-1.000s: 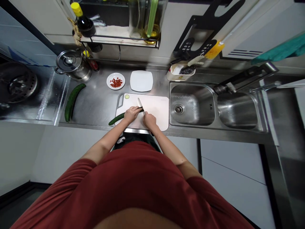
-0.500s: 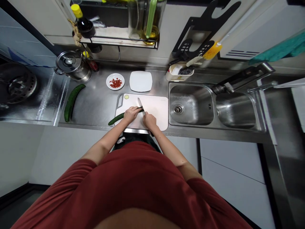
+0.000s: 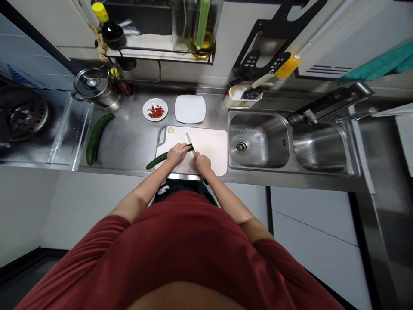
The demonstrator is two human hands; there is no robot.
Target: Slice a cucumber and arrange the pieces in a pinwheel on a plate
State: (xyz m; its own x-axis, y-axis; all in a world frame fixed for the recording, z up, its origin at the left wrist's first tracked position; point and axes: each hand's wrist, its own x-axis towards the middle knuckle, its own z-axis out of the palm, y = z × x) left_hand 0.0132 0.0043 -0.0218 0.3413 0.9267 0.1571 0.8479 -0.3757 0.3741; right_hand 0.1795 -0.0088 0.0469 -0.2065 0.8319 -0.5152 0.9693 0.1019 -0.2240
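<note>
We identify two hands at the work position, set close together on the white cutting board. We find the left hand [image 3: 177,154] clamped over the cucumber [image 3: 156,161], fingers bent across its upper portion. We find the right hand [image 3: 202,164] closed around the handle of the knife [image 3: 189,140] (the grip hides most of that handle from us).

We locate the cucumber at an angle across the lower left of the cutting board [image 3: 213,148]; one end projects past the board's left edge, and the other emerges beyond the left hand's fingertips, at the knife. We see the blade slanting up and to the left from the right hand, across that end. We cannot tell how deep the edge sits.

We note one round slice [image 3: 171,130] near the board's upper left corner, next to the grey handle.

Behind the board, we see a square white plate [image 3: 190,109] and, to its left, a round plate [image 3: 146,110] bearing chopped red pieces [image 3: 155,112]. At the left of the steel counter [image 3: 125,146], we note a larger cucumber [image 3: 97,140], curved, with a lidded pot [image 3: 92,84] behind it. Right of the board, we see a double-basin sink [image 3: 291,148].
</note>
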